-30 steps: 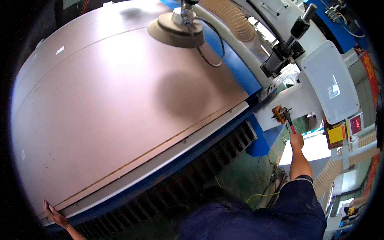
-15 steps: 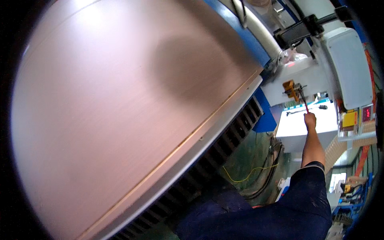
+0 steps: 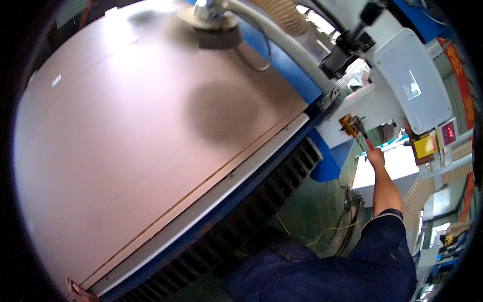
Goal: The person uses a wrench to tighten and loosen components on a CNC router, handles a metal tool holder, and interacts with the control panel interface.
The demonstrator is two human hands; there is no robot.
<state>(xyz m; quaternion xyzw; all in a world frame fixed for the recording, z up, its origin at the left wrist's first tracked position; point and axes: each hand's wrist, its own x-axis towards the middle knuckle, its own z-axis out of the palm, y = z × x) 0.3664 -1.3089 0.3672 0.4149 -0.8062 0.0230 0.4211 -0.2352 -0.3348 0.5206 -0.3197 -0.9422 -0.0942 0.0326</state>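
Gripping the red-handled tool (image 3: 369,143), the right hand (image 3: 376,158) has its fingers curled closed round the handle, arm stretched out! Up from those fingers and leaning left goes the tool, its head right at a yellow block (image 3: 346,124) just beyond them; whether it clamps there, I cannot tell. Beyond the fingers, behind that block, stands a white machine panel (image 3: 386,108). To the right of the gripping fingers, a yellow label (image 3: 426,146) sits beside a small display (image 3: 448,133) glowing red!

Over to the left hand (image 3: 81,294), well apart from those right fingers and partly cut off by the edge of the view. Its fingers lie at the near corner of a broad brown sheet (image 3: 126,166); gripping or merely resting, I cannot tell. From beside these left fingers, 1 tan strip (image 3: 201,188) runs up to the right along the sheet's edge, a pale rail (image 3: 206,208) next to it. Far beyond the left fingers, a domed fixture (image 3: 216,36) hangs over the sheet, near a ribbed hose (image 3: 287,15)!
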